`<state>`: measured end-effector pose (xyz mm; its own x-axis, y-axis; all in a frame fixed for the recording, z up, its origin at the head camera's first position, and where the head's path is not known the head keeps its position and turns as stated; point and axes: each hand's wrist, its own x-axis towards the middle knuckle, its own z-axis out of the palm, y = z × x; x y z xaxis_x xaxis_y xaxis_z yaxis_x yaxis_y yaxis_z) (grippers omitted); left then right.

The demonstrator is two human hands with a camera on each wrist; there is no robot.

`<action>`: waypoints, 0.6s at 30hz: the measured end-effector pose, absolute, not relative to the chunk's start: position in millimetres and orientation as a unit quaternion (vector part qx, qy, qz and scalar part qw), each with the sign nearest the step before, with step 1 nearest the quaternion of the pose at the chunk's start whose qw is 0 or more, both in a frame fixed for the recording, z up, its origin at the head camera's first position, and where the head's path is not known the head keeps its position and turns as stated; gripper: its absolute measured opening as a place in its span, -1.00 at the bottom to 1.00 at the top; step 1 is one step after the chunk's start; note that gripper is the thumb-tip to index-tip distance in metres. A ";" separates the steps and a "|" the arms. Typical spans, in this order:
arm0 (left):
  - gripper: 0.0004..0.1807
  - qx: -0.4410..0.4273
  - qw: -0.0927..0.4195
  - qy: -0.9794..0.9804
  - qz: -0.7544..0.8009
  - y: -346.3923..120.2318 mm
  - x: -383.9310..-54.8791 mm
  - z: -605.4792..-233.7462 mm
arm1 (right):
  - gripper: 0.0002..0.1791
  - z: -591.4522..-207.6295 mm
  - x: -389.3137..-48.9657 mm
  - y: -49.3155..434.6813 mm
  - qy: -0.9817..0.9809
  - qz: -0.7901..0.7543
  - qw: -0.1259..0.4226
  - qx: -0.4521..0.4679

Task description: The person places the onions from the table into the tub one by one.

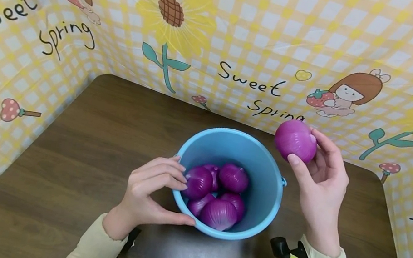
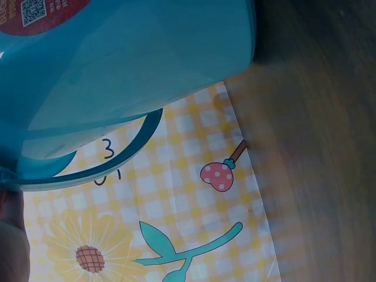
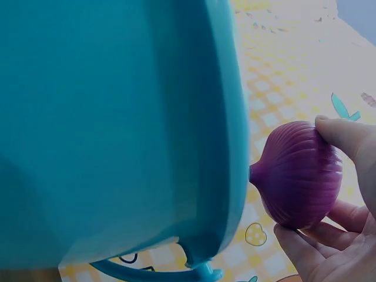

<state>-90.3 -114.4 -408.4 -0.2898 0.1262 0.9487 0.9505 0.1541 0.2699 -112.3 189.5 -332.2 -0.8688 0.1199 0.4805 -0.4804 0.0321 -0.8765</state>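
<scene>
A light blue bucket (image 1: 273, 205) stands on the table with several purple onions (image 1: 218, 214) inside. My left hand (image 1: 151, 193) holds its rim at the near left, fingertips over the edge and thumb along the front. In the left wrist view the bucket's side (image 2: 135, 76) fills the upper left, and only a bit of the hand (image 2: 12, 252) shows. Up and to the right of the bucket, my right hand (image 1: 322, 186) grips another purple onion (image 1: 295, 140) between thumb and fingers. The right wrist view shows this onion (image 3: 302, 176) beside the bucket's rim, its pointed tip towards the bucket.
The dark wooden table (image 1: 60, 158) lies under the bucket. Yellow checked cloth (image 1: 224, 26) with flowers and lettering rises behind and at both sides. The bucket's blue handle (image 2: 129, 153) hangs at its far side. A black wrist device (image 1: 290, 251) sits at the right cuff.
</scene>
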 end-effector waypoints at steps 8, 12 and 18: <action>-0.40 -0.425 0.419 -0.632 -0.494 -114.3 -90.4 -409.2 | -0.39 -328.0 -107.9 183.7 -0.678 0.684 0.224 0.151; -0.40 -0.425 0.418 -0.633 -0.494 -114.3 -90.1 -409.5 | -0.39 -326.2 -105.4 178.7 -0.677 0.686 0.217 0.155; -0.41 -0.423 0.417 -0.635 -0.493 -114.4 -89.6 -409.3 | -0.36 -327.8 -103.8 171.3 -0.678 0.685 0.205 0.168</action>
<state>-89.6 -114.4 -409.3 -0.2937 0.1265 0.9475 0.9493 0.1549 0.2736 -103.8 171.3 -327.8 -0.8594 0.0540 0.5085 -0.5090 0.0041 -0.8608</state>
